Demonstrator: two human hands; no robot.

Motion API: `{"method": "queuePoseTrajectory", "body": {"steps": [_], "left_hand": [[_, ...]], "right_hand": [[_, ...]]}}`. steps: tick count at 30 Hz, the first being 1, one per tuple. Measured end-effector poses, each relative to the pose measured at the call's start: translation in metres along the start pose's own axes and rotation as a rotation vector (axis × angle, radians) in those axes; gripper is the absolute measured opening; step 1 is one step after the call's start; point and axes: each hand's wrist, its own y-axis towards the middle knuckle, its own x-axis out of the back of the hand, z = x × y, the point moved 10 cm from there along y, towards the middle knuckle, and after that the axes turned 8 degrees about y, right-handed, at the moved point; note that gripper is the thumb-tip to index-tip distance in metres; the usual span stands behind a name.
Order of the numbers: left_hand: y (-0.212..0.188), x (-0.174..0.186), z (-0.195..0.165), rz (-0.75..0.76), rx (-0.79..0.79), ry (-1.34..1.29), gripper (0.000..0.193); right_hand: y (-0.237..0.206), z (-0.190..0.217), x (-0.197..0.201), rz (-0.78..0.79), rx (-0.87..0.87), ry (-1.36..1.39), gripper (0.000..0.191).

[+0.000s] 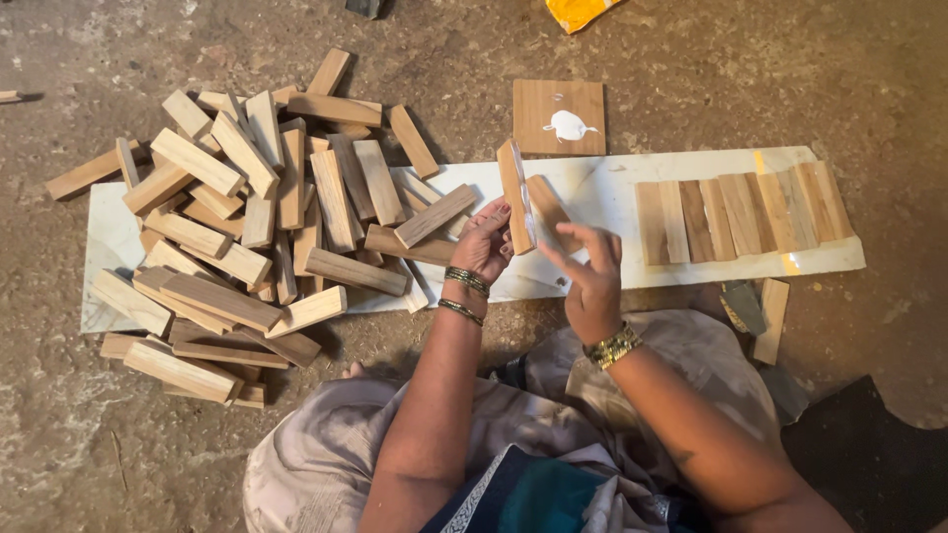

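Seated on a rough earthen floor, a person works over a long white board laid flat in front of the knees. The left hand has its fingers curled around the lower end of a wooden block, holding it on edge and nearly upright above the board; a second wooden piece lies just behind it, and from this angle it is hard to say whether the hand grips that one too. The right hand is raised beside the block with its fingers spread loosely, forefinger extended toward the glossy face of the wood, holding nothing. To the left, a loose heap of similar blocks spills across the board's end and onto the ground. At the right end of the board, a row of flat wooden strips lies side by side, touching. Beyond the board sits a square wooden tile carrying a blob of white paste. Bangles circle both wrists.
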Motion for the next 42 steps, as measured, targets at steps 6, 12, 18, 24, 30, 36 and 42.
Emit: {"method": "queuePoseTrajectory", "body": {"steps": [6,12,18,24,30,36,42], "left_hand": [[-0.002,-0.001,-0.001,0.001,0.008,0.003,0.025],[-0.002,0.001,-0.004,-0.008,-0.002,0.004,0.025],[-0.003,-0.004,-0.007,-0.003,-0.009,0.001,0.026],[0.0,0.013,-0.003,-0.102,-0.028,0.107,0.023],[-0.005,0.046,0.011,-0.434,-0.105,0.627,0.034],[-0.009,0.048,0.015,-0.553,-0.1,0.974,0.054],[-0.007,0.03,0.0,-0.588,-0.298,1.51,0.066]], "right_hand": [[0.011,-0.01,-0.016,0.02,-0.028,0.018,0.075],[-0.003,0.001,-0.01,0.031,-0.004,-0.005,0.073],[-0.008,0.011,-0.011,0.02,0.026,-0.013,0.065],[-0.025,-0.035,-0.016,0.034,-0.027,-0.152,0.047],[-0.021,-0.175,-0.022,-0.007,-0.524,0.102,0.052],[-0.006,-0.164,-0.065,0.163,-0.373,-0.071,0.079],[-0.016,-0.162,-0.074,0.225,-0.396,-0.144,0.078]]}}
